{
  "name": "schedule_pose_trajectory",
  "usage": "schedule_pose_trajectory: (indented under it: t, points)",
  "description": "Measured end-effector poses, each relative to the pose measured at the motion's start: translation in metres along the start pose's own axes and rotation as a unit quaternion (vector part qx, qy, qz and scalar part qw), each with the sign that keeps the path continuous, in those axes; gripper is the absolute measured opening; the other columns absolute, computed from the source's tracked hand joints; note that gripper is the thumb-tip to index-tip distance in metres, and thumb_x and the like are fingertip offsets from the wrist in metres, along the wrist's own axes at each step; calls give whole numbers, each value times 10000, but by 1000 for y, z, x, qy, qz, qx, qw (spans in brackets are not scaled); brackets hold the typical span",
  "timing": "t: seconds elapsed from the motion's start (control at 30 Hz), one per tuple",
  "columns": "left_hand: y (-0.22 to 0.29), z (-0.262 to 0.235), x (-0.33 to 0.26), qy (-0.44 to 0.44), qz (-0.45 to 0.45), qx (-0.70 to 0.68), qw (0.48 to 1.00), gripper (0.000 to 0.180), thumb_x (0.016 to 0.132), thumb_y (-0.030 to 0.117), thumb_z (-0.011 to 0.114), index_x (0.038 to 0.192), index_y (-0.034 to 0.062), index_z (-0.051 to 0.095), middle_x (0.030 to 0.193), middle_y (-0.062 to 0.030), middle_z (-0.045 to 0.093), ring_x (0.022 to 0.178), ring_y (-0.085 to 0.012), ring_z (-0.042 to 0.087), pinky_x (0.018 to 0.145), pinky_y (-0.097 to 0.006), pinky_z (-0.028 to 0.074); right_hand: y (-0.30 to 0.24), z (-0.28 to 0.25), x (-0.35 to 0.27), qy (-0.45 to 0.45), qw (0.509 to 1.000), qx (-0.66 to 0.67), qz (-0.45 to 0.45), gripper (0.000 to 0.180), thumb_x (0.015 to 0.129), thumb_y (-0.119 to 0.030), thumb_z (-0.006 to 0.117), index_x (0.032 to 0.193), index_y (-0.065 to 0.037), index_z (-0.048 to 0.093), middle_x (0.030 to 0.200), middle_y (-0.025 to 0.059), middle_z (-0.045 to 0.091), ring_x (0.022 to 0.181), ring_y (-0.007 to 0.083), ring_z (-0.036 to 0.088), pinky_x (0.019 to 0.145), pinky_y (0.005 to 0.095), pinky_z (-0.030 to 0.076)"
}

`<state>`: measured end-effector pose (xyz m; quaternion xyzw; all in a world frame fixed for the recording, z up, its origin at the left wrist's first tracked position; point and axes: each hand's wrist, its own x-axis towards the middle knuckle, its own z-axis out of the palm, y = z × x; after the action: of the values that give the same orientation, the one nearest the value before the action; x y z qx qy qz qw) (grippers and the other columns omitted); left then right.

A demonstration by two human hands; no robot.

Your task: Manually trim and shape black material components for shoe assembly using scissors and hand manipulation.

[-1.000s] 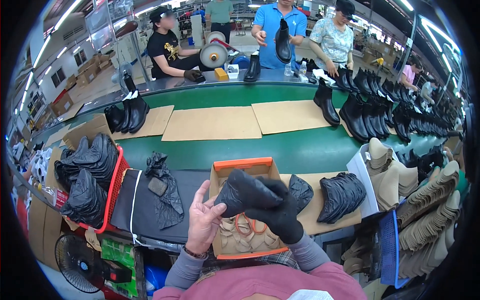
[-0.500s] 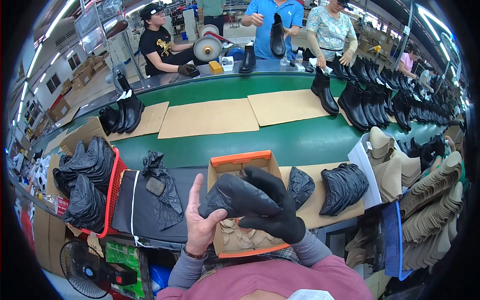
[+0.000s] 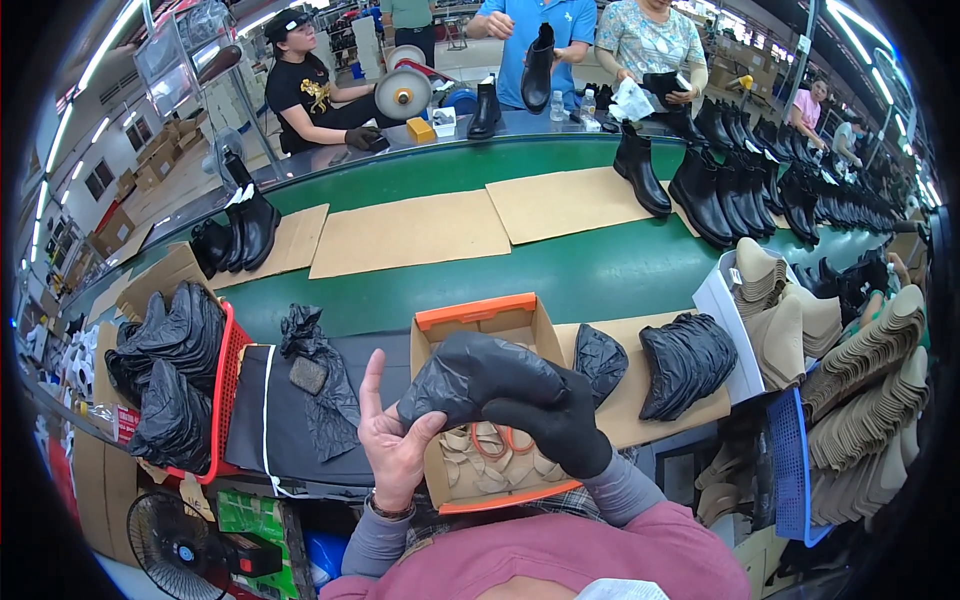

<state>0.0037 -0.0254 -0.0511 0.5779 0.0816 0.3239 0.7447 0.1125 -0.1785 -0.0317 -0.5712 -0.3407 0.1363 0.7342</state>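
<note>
Over an open cardboard box with orange edges [image 3: 475, 311] I hold a curved form wrapped in black plastic [image 3: 470, 380]. My bare left hand [image 3: 395, 445] pinches its left end between thumb and fingers, with the index finger pointing up. In a black glove, my right hand [image 3: 560, 430] grips the right end, its thumb across the front. Orange-handled scissors [image 3: 490, 442] lie partly hidden in the box among beige scraps [image 3: 490, 475]. Just right of the box rests one similar black-wrapped form [image 3: 600, 366], and beyond it a stack of them [image 3: 687, 366].
A red basket [image 3: 226, 385] of black-wrapped pieces stands left. Crumpled black plastic [image 3: 330, 385] lies beside it. At right are beige boot-shaped forms [image 3: 868, 400] and a blue basket [image 3: 790, 470]. Black boots [image 3: 700, 195] line the green conveyor [image 3: 400, 295]; several people work beyond it.
The wrapped form has turned so more of its broad side shows. My right hand has moved from over its top to below its right end, and the scissors now show.
</note>
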Motion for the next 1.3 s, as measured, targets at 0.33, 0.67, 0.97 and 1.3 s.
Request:
schedule_pose_trajectory:
  t: [0.33, 0.67, 0.97, 1.3]
  points:
    - [-5, 2, 5, 6, -10, 8, 1000, 870, 823, -10, 704, 1484, -35, 139, 963, -138, 704, 912, -149, 659, 847, -252, 503, 4, 4, -8, 65, 997, -29, -34, 266, 796, -66, 768, 1023, 25, 665, 946, 82, 706, 829, 119, 650, 717, 282, 526]
    - [-5, -4, 11, -29, 58, 271, 960, 764, 804, 77, 755, 1425, -40, 325, 1126, -199, 635, 1061, -236, 601, 910, -333, 474, 8, 4, -3, 116, 993, -27, -16, 220, 832, -117, 741, 986, 11, 652, 892, 79, 697, 804, 125, 645, 712, 287, 511]
    - [-8, 17, 11, -131, 330, 664, 658, 844, 752, 436, 738, 1373, -32, 410, 1401, -220, 440, 1319, -410, 389, 1123, -586, 176, 21, 18, -6, 164, 986, -16, -31, 364, 820, -157, 757, 1105, -21, 576, 951, 109, 667, 845, 157, 643, 726, 318, 510]
    - [4, 14, 23, -129, 358, 687, 619, 755, 705, 330, 750, 1323, -16, 490, 1301, -231, 522, 1154, -384, 538, 1002, -547, 376, 3, 11, -10, 43, 988, 104, 106, 294, 848, -41, 679, 1119, 27, 587, 1094, 84, 631, 988, 128, 601, 853, 289, 497]
